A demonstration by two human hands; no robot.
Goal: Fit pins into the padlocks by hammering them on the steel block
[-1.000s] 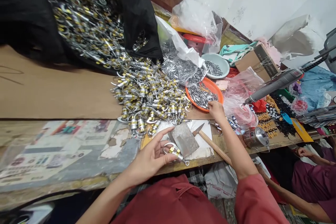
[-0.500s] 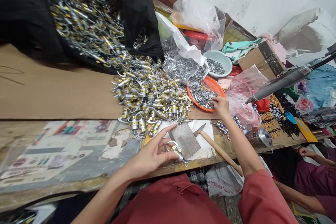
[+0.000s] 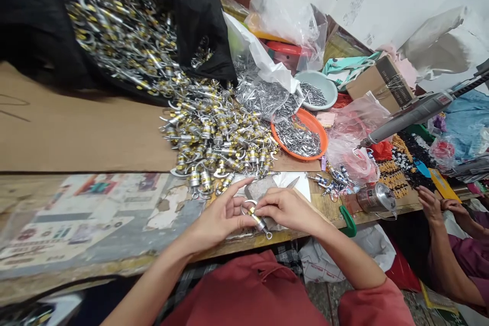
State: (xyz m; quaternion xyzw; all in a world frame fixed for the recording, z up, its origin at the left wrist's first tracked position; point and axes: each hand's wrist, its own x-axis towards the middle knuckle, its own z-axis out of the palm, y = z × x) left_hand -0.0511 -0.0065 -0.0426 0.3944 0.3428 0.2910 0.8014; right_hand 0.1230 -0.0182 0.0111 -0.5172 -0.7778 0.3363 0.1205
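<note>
In front of my chest, my left hand (image 3: 223, 216) is closed on a small silver-and-yellow metal fitting (image 3: 262, 225), which has a curved hook at its upper end and a ring at its lower end. Thumb and fingers of my right hand (image 3: 288, 210) pinch together at the hook end of this fitting. Whatever sits between those fingertips is too small and covered to make out. Behind both hands lies a grey metal block (image 3: 261, 188), partly hidden by them. A pointed blade (image 3: 293, 182) sticks out just past my right hand.
A heap of similar fittings (image 3: 221, 137) spills from a black bag (image 3: 206, 15). An orange dish (image 3: 324, 135) holds small metal parts, with a pale blue bowl (image 3: 333, 92) behind. To the right are a metal cup (image 3: 376, 197), an electric screwdriver (image 3: 408, 119) and another person's hands (image 3: 430, 204).
My right hand has come back from the orange dish to the fitting in my left hand. A green object shows at the table edge. The other person's hands have risen.
</note>
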